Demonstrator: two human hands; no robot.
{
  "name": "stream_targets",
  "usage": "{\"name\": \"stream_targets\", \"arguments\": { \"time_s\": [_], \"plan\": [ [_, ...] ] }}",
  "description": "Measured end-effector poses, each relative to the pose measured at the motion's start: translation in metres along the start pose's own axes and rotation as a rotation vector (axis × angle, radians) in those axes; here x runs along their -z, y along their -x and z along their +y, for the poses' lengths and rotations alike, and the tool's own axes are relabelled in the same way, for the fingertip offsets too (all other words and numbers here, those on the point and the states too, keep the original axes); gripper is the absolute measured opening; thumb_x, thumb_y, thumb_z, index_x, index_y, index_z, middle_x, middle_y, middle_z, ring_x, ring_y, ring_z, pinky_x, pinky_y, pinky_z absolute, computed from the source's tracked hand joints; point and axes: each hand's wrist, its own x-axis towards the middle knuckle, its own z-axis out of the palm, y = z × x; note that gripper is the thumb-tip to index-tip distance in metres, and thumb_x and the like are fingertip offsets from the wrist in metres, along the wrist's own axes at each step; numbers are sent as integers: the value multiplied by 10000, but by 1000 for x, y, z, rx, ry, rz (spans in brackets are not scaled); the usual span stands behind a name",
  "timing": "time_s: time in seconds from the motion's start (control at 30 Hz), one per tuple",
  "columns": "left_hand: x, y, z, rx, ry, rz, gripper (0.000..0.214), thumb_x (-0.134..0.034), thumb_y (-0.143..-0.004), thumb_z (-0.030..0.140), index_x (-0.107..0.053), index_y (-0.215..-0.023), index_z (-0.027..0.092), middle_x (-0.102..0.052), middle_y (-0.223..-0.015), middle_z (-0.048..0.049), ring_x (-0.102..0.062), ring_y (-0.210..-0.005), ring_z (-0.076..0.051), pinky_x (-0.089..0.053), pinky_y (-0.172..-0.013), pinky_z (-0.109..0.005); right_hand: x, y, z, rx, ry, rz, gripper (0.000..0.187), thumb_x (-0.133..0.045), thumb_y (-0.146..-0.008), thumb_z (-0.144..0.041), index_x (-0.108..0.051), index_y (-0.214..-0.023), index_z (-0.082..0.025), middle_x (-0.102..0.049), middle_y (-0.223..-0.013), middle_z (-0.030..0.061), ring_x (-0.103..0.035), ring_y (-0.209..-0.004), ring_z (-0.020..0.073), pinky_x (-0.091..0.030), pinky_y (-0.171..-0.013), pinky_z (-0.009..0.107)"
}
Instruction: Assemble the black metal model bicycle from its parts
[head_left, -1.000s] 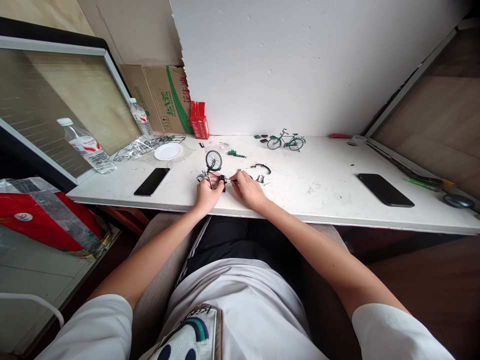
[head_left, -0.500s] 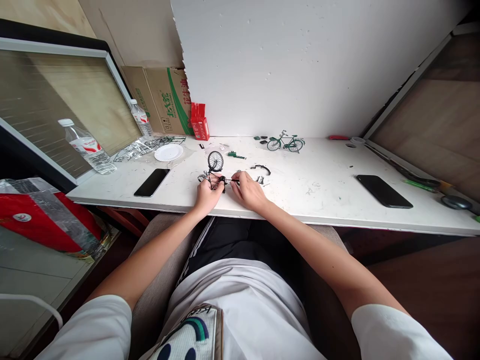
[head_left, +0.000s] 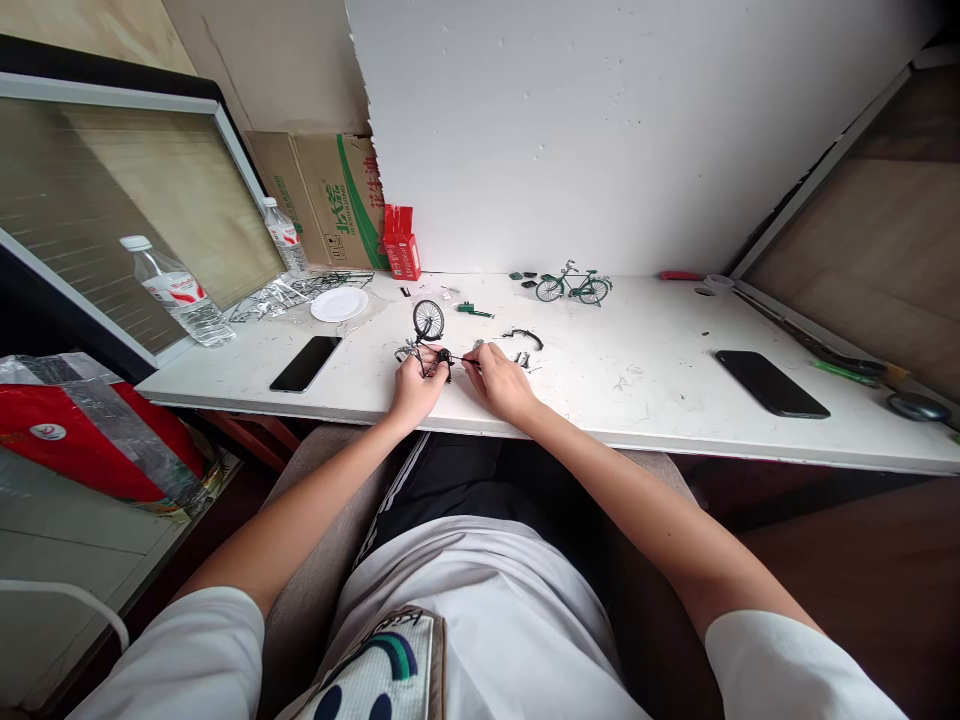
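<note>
My left hand point(head_left: 415, 392) is closed around a black model bicycle point(head_left: 428, 321) low over the table's front edge. One spoked wheel sticks up above the fingers; part of the frame is hidden by the hand. My right hand point(head_left: 502, 384) pinches a thin, dark screwdriver point(head_left: 466, 361), its tip pointing left at the black part of the model beside my left fingers. Whether the tip touches cannot be made out. Just right of my right hand lie a curved black mudguard point(head_left: 528, 336) and small dark parts point(head_left: 523, 360). A green part point(head_left: 474, 310) lies behind the hands.
A green model bicycle point(head_left: 573, 286) stands at the back of the white table point(head_left: 630, 400). Phones lie left point(head_left: 306, 363) and right point(head_left: 771, 383). At the left are a white plate point(head_left: 339, 305), part frames point(head_left: 289, 292), water bottles point(head_left: 180, 292) and a red box point(head_left: 402, 244).
Both hands stay almost in place with the model and the screwdriver. The raised wheel has tipped very slightly left; the whole view has shifted a little.
</note>
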Motion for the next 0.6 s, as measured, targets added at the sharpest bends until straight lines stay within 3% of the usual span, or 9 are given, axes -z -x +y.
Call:
{"name": "stream_targets", "arguments": {
  "time_s": [0.6],
  "plan": [
    [2, -2, 0, -1, 17, 6, 311, -778, -850, 373, -685, -1074, 178, -761, -928, -77, -715, -767, -169, -585, -745, -292, 3, 1, -1, 21, -7, 6, 189, -484, -1127, -352, -601, -1148, -205, -731, -1076, 106, -690, -974, 241, -490, -707, 323]
  ]
}}
